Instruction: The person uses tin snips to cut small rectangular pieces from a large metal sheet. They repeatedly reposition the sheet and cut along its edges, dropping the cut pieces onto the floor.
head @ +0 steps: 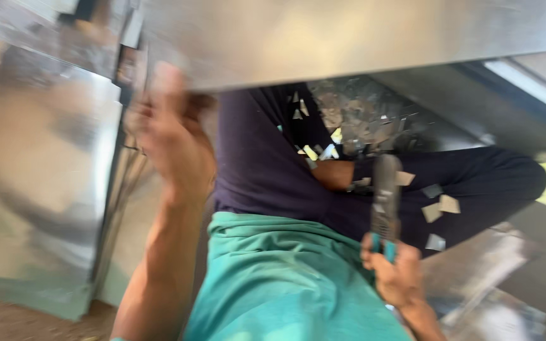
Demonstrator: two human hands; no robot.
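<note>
Head view, heavy motion blur, so I'm only reporting what I can make out.

Left hand (170,136): raised, up at the lower edge of the big flat sheet of grey galvanised metal (349,35) that spans the top of frame. Fingers look curled near that edge. Too smeared to tell if they actually grip it or just touch it.

Right hand (394,273): low right, closed around the teal-handled metal snips (385,205). Fist wraps the teal grips, the dark grey head points up, roughly upright with a slight tilt. I can't see whether the blades are apart or together.

Snips sit over the lap, in front of the dark navy trousers (475,183), well below the sheet edge, not touching it.

Around that:
- teal shirt (273,278) fills the bottom centre.
- small pale offcuts of sheet metal (440,208) scattered on the trousers, just right of the snips head; more shiny scraps piled behind the knee.
- second bent panel of shiny sheet metal (39,177) standing upright at left, well apart from the right hand, its lower edge on the brown dirt floor (7,316).
- more metal sheet lying lower right, beside the right wrist.
</note>
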